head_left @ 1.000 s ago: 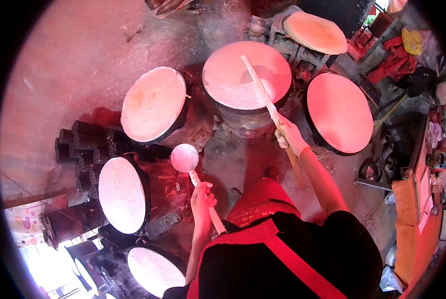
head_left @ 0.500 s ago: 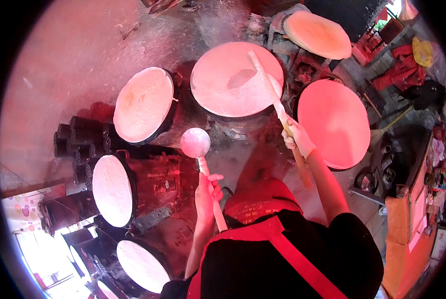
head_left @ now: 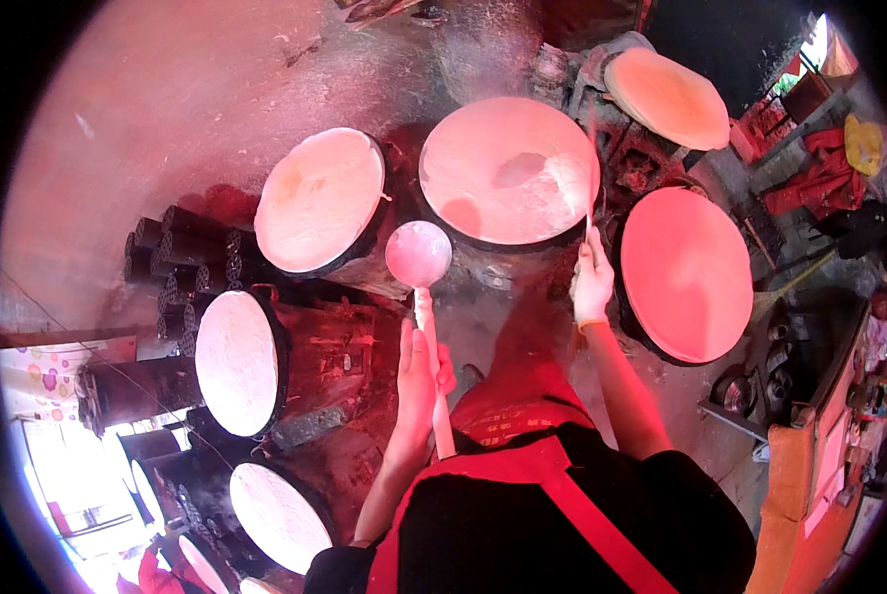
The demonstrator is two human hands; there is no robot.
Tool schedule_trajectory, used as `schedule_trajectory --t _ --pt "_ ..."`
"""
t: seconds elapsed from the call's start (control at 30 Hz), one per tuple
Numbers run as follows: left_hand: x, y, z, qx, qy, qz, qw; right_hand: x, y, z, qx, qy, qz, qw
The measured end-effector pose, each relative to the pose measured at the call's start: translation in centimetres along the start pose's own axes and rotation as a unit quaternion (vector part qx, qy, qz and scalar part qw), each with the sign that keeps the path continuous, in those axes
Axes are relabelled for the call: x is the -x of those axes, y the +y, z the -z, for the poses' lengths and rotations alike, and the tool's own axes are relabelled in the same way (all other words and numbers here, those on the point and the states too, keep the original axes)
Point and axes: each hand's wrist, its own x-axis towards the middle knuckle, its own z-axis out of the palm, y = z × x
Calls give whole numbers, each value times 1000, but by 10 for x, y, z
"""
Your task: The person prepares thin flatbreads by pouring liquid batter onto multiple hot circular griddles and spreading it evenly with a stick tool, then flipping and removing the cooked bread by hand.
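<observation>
My left hand [head_left: 418, 381] holds a ladle [head_left: 418, 253] by its long pale handle, the round bowl raised between two griddles. A long, flat wooden spreader [head_left: 593, 188] is in my right hand [head_left: 593, 282], seen nearly edge-on. Its blade stands at the right rim of the middle griddle, where a thin pale sheet of batter [head_left: 483, 148] covers the round top. A darker patch shows near the middle of that sheet, with a thicker whitish smear to its right. To my right is another round griddle covered by a smooth sheet [head_left: 686, 277]; my right hand is close to its left edge.
More coated griddles stand round me: one at far left with a browned sheet [head_left: 319, 198], others with white sheets [head_left: 237, 364] [head_left: 278, 517] down the left, and one with a tan sheet [head_left: 666, 97] at far right. Stacked black cylindrical briquettes [head_left: 181, 247] lie left; an orange counter [head_left: 790, 495] stands right.
The spreader has swung from across the middle griddle to its right rim and turned edge-on. The whitish smear now shows at right of the sheet. The view has shifted; the ladle remains held.
</observation>
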Motion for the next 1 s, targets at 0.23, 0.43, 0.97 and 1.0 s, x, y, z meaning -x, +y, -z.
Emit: schedule_trajectory --t 0.23,0.43,0.97,1.0 --pt "-24 -1 35 23 -43 83 995 19 -30 -67 -29 -141 -156 977" --pt "-25 5 36 -8 -63 101 993 38 8 -2 -41 44 -24 998" --pt "-82 9 39 -43 -132 115 984 47 -10 8 71 -170 -82 979" --pt "-97 9 37 -51 -127 97 986 71 -24 10 76 -177 -141 971"
